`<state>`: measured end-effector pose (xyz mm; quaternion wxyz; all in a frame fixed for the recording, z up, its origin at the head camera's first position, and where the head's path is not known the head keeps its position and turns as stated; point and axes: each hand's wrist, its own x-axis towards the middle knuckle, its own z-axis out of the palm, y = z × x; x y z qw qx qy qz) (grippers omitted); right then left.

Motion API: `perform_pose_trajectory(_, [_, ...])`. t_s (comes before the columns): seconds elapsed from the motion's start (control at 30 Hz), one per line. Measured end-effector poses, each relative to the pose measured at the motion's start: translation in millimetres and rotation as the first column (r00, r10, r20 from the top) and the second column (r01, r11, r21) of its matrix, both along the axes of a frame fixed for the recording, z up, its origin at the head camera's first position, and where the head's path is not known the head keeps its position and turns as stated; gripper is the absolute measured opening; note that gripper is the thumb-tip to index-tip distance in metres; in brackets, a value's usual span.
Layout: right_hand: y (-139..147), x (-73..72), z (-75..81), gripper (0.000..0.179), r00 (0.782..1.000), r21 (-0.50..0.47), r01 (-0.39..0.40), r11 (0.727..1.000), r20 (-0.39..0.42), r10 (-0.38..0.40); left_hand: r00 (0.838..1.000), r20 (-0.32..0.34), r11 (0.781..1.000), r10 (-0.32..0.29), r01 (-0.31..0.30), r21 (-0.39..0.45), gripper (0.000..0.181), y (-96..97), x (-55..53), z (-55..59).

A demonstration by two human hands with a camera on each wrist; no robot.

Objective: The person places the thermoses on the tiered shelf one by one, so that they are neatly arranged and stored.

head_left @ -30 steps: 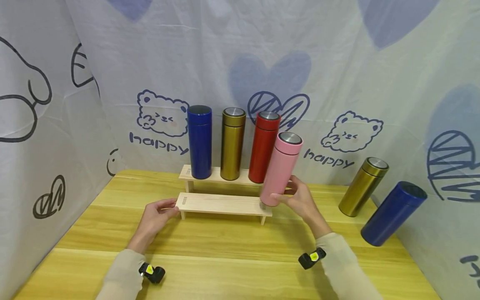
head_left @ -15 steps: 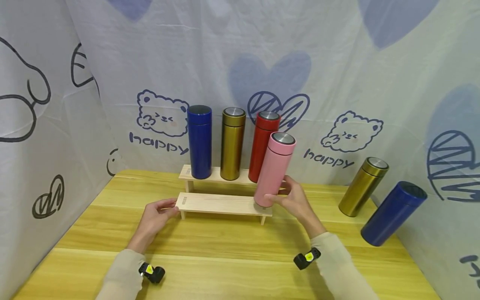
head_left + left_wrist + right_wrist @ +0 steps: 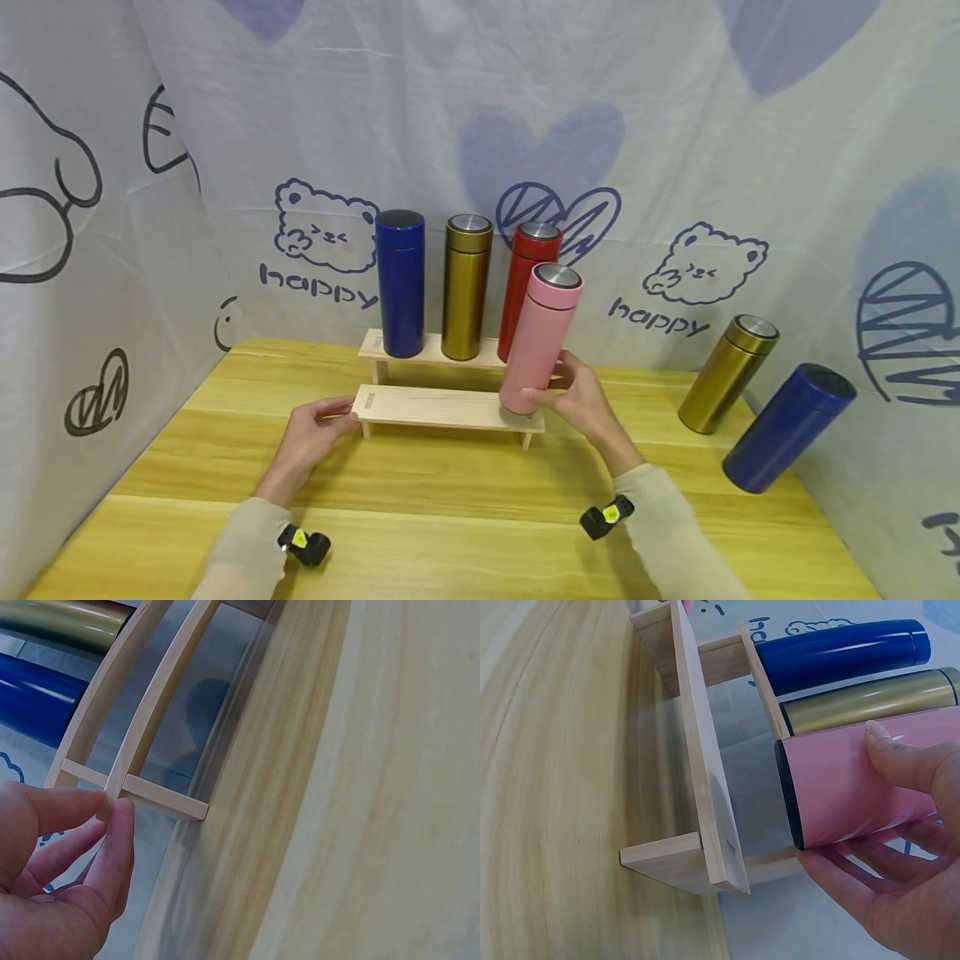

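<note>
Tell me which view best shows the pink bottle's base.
The right wrist view: it shows the dark base of the pink bottle side-on, apart from the lower shelf. The head view shows only its bottom edge; the left wrist view, none.

Right hand (image 3: 922, 904) grips pink flask (image 3: 855, 776): thumb on one side, fingers curled round the other. Flask's dark base faces the stand's front shelf (image 3: 697, 735); I see a gap between the two. Beyond, blue flask (image 3: 847, 654) and gold flask (image 3: 870, 701) stand side by side on the rear shelf (image 3: 761, 682), the pink one partly covering the gold one's near edge. Front shelf's near leg (image 3: 667, 859) rests on the table (image 3: 562, 787). Pale cloth (image 3: 754, 930) behind, blue drawing near blue flask.
</note>
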<state>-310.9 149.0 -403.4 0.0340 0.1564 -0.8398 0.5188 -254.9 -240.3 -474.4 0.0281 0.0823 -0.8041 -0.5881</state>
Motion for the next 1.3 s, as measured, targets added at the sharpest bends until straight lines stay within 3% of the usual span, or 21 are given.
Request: perform_pose_trajectory(1.3, [-24,-0.1,1.4,0.064,0.999,-0.048,-0.053,0.997,-0.002,0.052,1.0,-0.004,1.0,0.001,-0.001,0.014,0.043,0.3,0.4,1.3])
